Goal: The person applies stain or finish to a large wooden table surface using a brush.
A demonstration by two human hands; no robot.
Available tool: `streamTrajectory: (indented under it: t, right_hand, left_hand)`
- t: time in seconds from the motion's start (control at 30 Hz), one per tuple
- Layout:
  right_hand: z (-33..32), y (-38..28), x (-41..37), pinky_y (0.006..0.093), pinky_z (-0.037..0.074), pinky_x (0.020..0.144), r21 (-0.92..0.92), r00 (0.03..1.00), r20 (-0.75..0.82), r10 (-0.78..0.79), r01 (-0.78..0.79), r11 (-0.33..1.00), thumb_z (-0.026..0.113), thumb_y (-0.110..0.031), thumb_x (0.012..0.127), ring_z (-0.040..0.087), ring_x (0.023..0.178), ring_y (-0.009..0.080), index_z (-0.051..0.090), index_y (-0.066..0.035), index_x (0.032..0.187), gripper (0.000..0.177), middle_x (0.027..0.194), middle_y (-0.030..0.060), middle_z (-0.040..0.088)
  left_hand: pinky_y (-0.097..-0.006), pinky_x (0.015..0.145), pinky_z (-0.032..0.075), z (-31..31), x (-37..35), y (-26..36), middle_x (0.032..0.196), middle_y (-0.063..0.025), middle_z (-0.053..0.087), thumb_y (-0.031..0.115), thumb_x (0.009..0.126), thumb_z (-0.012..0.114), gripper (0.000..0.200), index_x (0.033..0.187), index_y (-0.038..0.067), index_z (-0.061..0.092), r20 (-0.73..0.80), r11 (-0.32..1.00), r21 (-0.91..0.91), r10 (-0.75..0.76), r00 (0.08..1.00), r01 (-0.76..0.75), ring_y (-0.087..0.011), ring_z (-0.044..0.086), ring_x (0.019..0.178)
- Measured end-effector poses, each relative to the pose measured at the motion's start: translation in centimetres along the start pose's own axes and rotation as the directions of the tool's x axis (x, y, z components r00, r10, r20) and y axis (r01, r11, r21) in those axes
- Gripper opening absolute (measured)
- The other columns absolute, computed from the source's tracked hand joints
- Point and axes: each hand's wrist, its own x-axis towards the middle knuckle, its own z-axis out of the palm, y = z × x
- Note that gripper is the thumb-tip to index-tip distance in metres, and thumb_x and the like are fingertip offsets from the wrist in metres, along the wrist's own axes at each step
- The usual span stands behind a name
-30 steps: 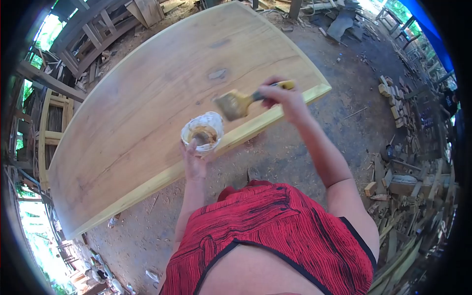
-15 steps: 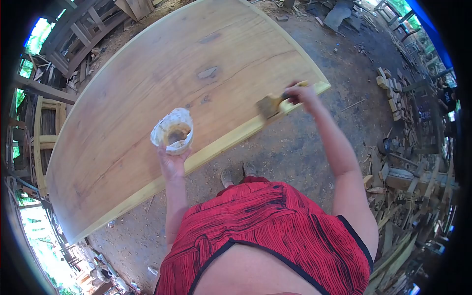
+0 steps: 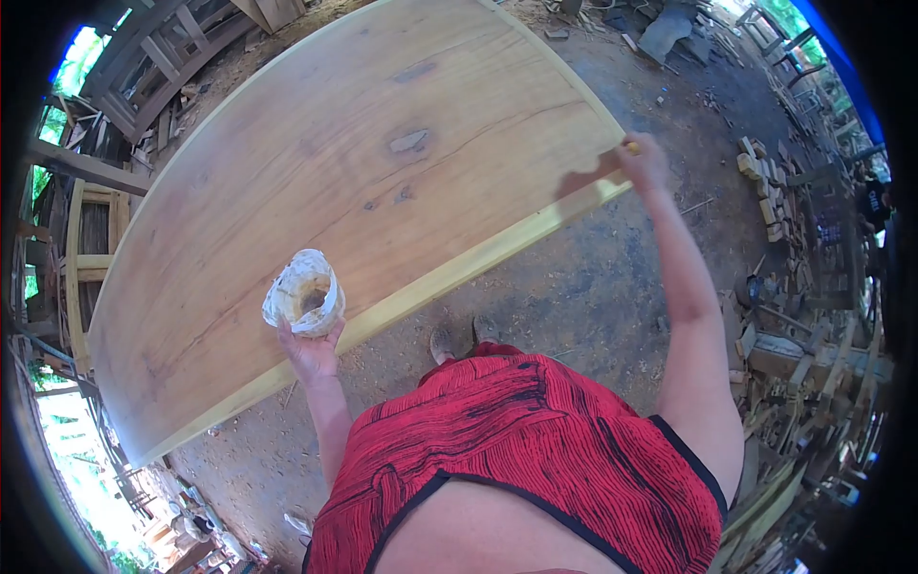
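Note:
My left hand [image 3: 312,356] grips a white tub [image 3: 277,304] from below and holds it over the wooden panel [image 3: 239,220]. The tub has a ragged, crusted rim and brownish residue inside. At the panel's right corner, my right hand [image 3: 646,163] is closed around a paintbrush [image 3: 632,147]. Only a bit of its yellow handle shows, and the bristles are hidden. A dark shadow falls on the wood just left of that hand. The large panel has one curved side, a pale edging strip [image 3: 421,289] along its straight near side, and dark knots on its face.
Wooden frames [image 3: 158,62] lean at the upper left, with another frame [image 3: 94,268] on the left. Stacked wood blocks [image 3: 762,187] and a heap of scrap timber [image 3: 813,364] lie on the right. Someone in dark clothing [image 3: 874,203] is at the far right edge.
My right hand has moved right and slightly up with the paintbrush, to the panel's corner. My left hand has shifted left and down with the tub, which is tilted differently.

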Motion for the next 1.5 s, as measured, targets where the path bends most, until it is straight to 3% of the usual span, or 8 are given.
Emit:
streamTrajectory:
  t: [0.3, 0.37, 0.53, 0.8, 0.97, 1.37, 1.47, 1.5]
  right_hand:
    - [5.5, -24.3, -9.8, 0.0294, 0.05, 0.052, 0.631, 0.88, 0.174, -0.441, 0.244, 0.737, 0.067, -0.017, 0.076, 0.064, 0.063, 0.0214, 0.065, -0.006, 0.081, 0.012, 0.079, 0.0116, 0.065]
    - [5.7, -26.4, -9.5, 0.0239, 0.05, 0.053, 0.635, 0.607, 0.766, -0.213, -0.66, 0.401, 0.067, -0.014, 0.08, 0.062, 0.059, 0.0135, 0.065, -0.004, 0.085, 0.011, 0.075, 0.0081, 0.065]
    - [8.1, -20.6, -5.6, 0.0234, 0.05, 0.048, 0.577, 0.61, 0.792, 0.011, -0.754, 0.314, 0.067, -0.011, 0.078, 0.061, 0.055, 0.0112, 0.064, -0.004, 0.089, 0.013, 0.072, 0.0061, 0.064]
    - [1.7, -0.7, 7.2, 0.0242, 0.049, 0.045, 0.576, 0.86, 0.284, 0.424, -0.507, 0.641, 0.064, -0.012, 0.077, 0.061, 0.054, 0.0115, 0.067, -0.007, 0.086, 0.011, 0.073, 0.0045, 0.064]
    - [2.9, 2.4, 9.8, 0.0384, 0.052, 0.065, -0.187, 0.962, -0.178, 0.209, -0.242, 0.952, 0.063, -0.025, 0.074, 0.066, 0.074, 0.0293, 0.071, -0.015, 0.083, 0.015, 0.079, 0.0124, 0.067]
    - [16.9, -26.9, -2.1, 0.0416, 0.049, 0.066, 0.361, 0.846, 0.199, -0.495, 0.406, 0.839, 0.066, -0.03, 0.078, 0.06, 0.075, 0.0324, 0.068, -0.017, 0.089, 0.017, 0.085, 0.0115, 0.059]
    - [15.9, -33.6, -4.8, 0.0384, 0.051, 0.061, 0.485, 0.83, 0.197, -0.522, 0.381, 0.787, 0.069, -0.022, 0.074, 0.063, 0.071, 0.0276, 0.065, -0.01, 0.082, 0.015, 0.085, 0.011, 0.061]
    - [16.1, -34.9, -4.9, 0.0351, 0.05, 0.055, 0.739, 0.807, 0.432, -0.403, -0.061, 0.671, 0.069, -0.02, 0.075, 0.061, 0.063, 0.0227, 0.064, -0.008, 0.082, 0.015, 0.078, 0.0091, 0.061]
  left_hand:
    - [-0.0555, 0.085, 0.047, 0.5, -0.1, 0.7, 0.141, -0.0092, 0.036, 0.056, 0.074, 0.064, 0.082, 0.139, 0.02, 0.031, 0.052, 0.998, -0.05, 0.037, 0.998, -0.034, -0.0324, 0.039, 0.126]
    - [-0.0555, 0.085, 0.047, 0.8, -0.1, 0.9, 0.141, -0.0095, 0.036, 0.055, 0.074, 0.064, 0.081, 0.139, 0.019, 0.031, 0.015, 0.997, -0.061, 0.052, 0.999, -0.051, -0.0325, 0.04, 0.126]
    - [-0.0556, 0.084, 0.048, 0.3, -0.5, 1.3, 0.14, -0.0102, 0.037, 0.054, 0.075, 0.064, 0.08, 0.139, 0.018, 0.031, 0.003, 0.995, -0.06, 0.082, 0.997, -0.082, -0.0326, 0.042, 0.124]
    - [-0.055, 0.086, 0.045, -2.7, -1.0, 1.4, 0.141, -0.0064, 0.037, 0.058, 0.074, 0.062, 0.08, 0.139, 0.022, 0.032, -0.094, 0.998, -0.041, 0.045, 0.995, -0.049, -0.0315, 0.04, 0.125]
    - [-0.0547, 0.088, 0.043, -2.6, -1.4, 1.2, 0.142, -0.0062, 0.035, 0.06, 0.074, 0.061, 0.081, 0.14, 0.024, 0.031, -0.15, 0.999, -0.029, 0.033, 0.988, -0.038, -0.0311, 0.039, 0.126]
    - [-0.0574, 0.092, 0.039, -2.2, -2.7, 1.0, 0.143, -0.0104, 0.029, 0.059, 0.07, 0.065, 0.089, 0.141, 0.02, 0.028, -0.241, 0.995, -0.069, 0.054, 0.969, -0.073, -0.0336, 0.034, 0.128]
    - [-0.0563, 0.09, 0.041, -2.2, -2.9, 1.0, 0.142, -0.0128, 0.03, 0.057, 0.068, 0.069, 0.092, 0.14, 0.017, 0.028, -0.232, 0.992, -0.086, 0.067, 0.97, -0.089, -0.0349, 0.036, 0.126]
    - [-0.056, 0.09, 0.042, -2.1, -2.9, 1.0, 0.141, -0.0128, 0.031, 0.057, 0.068, 0.069, 0.092, 0.14, 0.017, 0.028, -0.225, 0.993, -0.084, 0.066, 0.972, -0.087, -0.0349, 0.036, 0.126]
